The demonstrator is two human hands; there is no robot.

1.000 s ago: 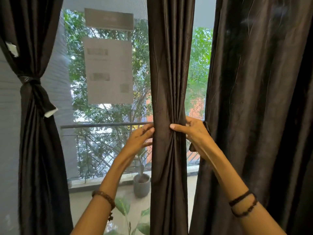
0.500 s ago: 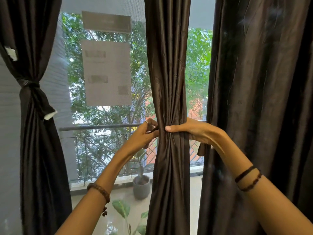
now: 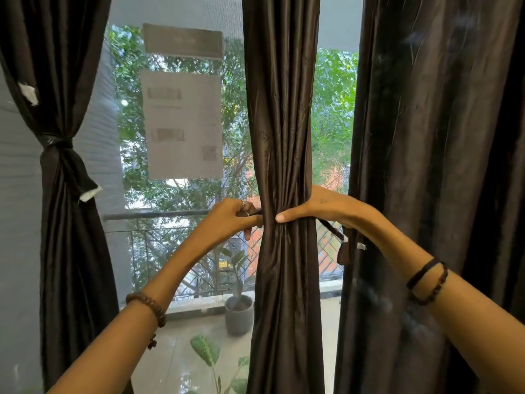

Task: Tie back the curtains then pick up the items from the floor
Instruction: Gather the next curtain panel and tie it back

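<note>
A dark brown middle curtain (image 3: 279, 132) hangs in front of the window, gathered narrow at waist height. My left hand (image 3: 231, 218) pinches a thin dark tie strap (image 3: 331, 230) at the curtain's left edge. My right hand (image 3: 318, 210) wraps around the curtain's right side, fingers pressed on the bunched fabric. The strap's loose end with a white tag hangs behind my right wrist. The left curtain (image 3: 61, 211) is tied with a band (image 3: 56, 143). The wide right curtain (image 3: 431, 180) hangs loose. No floor items are in view.
A paper notice (image 3: 181, 125) is stuck on the window pane. Outside are a balcony railing (image 3: 159, 216), a grey plant pot (image 3: 238, 314) and a leafy plant (image 3: 208, 351) at the bottom.
Both hands closed in around the middle curtain and squeezed it narrower. The strap's loose end now hangs out behind my right wrist. The view shifted slightly closer.
</note>
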